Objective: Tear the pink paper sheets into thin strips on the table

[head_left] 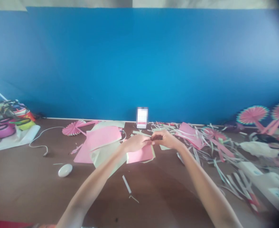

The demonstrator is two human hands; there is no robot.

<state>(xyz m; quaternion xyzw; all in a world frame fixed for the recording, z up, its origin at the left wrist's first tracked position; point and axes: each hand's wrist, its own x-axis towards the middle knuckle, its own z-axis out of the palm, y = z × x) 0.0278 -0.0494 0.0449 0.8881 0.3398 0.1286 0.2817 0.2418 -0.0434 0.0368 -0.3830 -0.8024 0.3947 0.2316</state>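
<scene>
My left hand [137, 142] reaches over the far edge of a small pink paper sheet [140, 155], its fingers closed at the sheet's far right corner. Pale sheet edges show from under this pink piece. My right hand [164, 139] is curled in a pinch, its fingertips meeting those of my left hand. Whatever lies between the right fingertips is too small to make out. Left of my hands, a larger pink sheet [105, 136] overlaps a cream sheet [106, 155].
A phone-like white device [142, 117] stands by the blue wall. Paper strips [196, 152] litter the right side, near a power strip [260, 177]. Pink paper fans [252, 114] stand far right; another fan [74, 128] lies left. A white mouse [65, 170] rests front left.
</scene>
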